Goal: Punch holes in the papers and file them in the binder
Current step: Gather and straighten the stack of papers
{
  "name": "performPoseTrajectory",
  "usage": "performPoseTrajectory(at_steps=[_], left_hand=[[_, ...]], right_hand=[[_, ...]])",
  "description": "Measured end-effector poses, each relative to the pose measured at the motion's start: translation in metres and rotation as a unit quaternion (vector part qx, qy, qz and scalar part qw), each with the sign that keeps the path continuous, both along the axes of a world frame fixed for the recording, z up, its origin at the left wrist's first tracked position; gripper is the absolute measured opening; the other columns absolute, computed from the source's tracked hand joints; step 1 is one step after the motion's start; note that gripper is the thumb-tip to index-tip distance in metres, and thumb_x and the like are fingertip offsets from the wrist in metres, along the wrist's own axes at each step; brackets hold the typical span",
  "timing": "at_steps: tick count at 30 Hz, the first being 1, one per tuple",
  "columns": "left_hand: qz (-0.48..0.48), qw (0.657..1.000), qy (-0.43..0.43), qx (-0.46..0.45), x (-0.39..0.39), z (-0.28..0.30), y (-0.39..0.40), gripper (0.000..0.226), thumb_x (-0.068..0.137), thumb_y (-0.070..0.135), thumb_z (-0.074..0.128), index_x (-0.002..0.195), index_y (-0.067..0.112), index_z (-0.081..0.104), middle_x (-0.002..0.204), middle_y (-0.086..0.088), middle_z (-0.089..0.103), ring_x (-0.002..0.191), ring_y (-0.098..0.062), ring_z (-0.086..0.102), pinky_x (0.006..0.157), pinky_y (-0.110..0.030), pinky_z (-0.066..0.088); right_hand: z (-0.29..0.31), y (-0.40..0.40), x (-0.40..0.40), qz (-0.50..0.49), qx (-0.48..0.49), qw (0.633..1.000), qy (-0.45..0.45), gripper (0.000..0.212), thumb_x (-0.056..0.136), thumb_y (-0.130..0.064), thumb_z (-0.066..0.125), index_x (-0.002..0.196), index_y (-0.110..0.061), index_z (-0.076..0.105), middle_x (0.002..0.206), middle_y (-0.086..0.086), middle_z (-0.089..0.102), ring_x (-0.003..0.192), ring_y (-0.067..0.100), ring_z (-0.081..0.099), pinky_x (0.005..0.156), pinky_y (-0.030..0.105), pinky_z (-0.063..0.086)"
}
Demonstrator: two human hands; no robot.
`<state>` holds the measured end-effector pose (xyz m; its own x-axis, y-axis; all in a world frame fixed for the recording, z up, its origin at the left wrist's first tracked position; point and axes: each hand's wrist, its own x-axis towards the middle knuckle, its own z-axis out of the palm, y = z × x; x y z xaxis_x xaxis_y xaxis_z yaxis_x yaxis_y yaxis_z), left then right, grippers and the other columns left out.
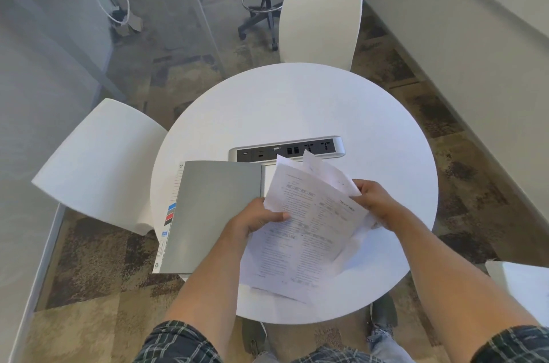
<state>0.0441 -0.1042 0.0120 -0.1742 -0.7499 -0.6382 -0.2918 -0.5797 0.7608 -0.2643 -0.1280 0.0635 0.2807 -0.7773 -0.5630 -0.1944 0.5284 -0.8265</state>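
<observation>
A loose sheaf of white printed paper sheets (309,232), thin, creased and fanned at uneven angles, is held above the near part of a smooth round white table (297,107). The left hand (252,220) pinches the sheaf's left edge, thumb laid flat over the top page and the other fingers curled beneath. The right hand (374,199) grips the upper right corner, fingers folded around the paper. Just left of the left hand's fingers, an open binder with a matte grey cover (214,211) lies flat on the table, coloured index tabs (170,214) showing along its outer edge. Beyond the fingertips of both hands sits an oblong silver power and data socket strip (288,150). Two white moulded chairs (101,166) stand around the table on mottled brown carpet (89,267). Plaid sleeves (178,345) frame the forearms.
</observation>
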Motion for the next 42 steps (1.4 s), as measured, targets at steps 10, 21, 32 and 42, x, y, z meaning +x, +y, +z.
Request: performPoseTrajectory(at_steps=[10, 21, 32, 42], left_hand=[[0.027, 0.974, 0.224, 0.007, 0.007, 0.034, 0.003, 0.062, 0.066, 0.017, 0.094, 0.122, 0.008, 0.070, 0.125, -0.014, 0.073, 0.112, -0.032, 0.071, 0.093, -0.042, 0.059], [0.106, 0.987, 0.108, -0.055, -0.001, 0.042, 0.005, 0.040, 0.078, 0.015, 0.086, 0.117, 0.010, 0.075, 0.118, -0.008, 0.077, 0.110, -0.026, 0.073, 0.108, -0.050, 0.051], [0.252, 0.953, 0.106, -0.133, -0.017, 0.040, 0.017, 0.076, 0.065, 0.010, 0.096, 0.133, 0.013, 0.061, 0.125, -0.005, 0.074, 0.117, -0.026, 0.070, 0.099, -0.048, 0.058], [0.111, 0.968, 0.171, -0.145, -0.004, 0.078, 0.019, 0.076, 0.065, 0.004, 0.090, 0.136, 0.013, 0.063, 0.132, -0.010, 0.070, 0.124, -0.025, 0.066, 0.100, -0.038, 0.056]], right_hand=[[0.010, -0.003, 0.008, -0.066, 0.073, 0.990, -0.097, 0.025, 0.069, -0.016, 0.076, 0.091, -0.007, 0.068, 0.078, 0.012, 0.074, 0.059, 0.024, 0.071, 0.051, 0.029, 0.055], [0.018, -0.008, 0.022, -0.140, 0.076, 0.976, -0.150, 0.032, 0.083, -0.042, 0.073, 0.093, -0.012, 0.072, 0.092, 0.015, 0.071, 0.071, 0.027, 0.073, 0.072, 0.036, 0.054], [0.000, 0.016, 0.035, -0.095, 0.006, 0.985, -0.141, 0.042, 0.079, -0.010, 0.088, 0.118, -0.007, 0.072, 0.112, 0.014, 0.079, 0.096, 0.026, 0.079, 0.085, 0.042, 0.065], [0.034, -0.002, 0.029, -0.062, -0.162, 0.980, -0.099, 0.028, 0.073, 0.007, 0.087, 0.091, -0.014, 0.085, 0.100, 0.008, 0.082, 0.093, 0.022, 0.078, 0.084, 0.038, 0.062]])
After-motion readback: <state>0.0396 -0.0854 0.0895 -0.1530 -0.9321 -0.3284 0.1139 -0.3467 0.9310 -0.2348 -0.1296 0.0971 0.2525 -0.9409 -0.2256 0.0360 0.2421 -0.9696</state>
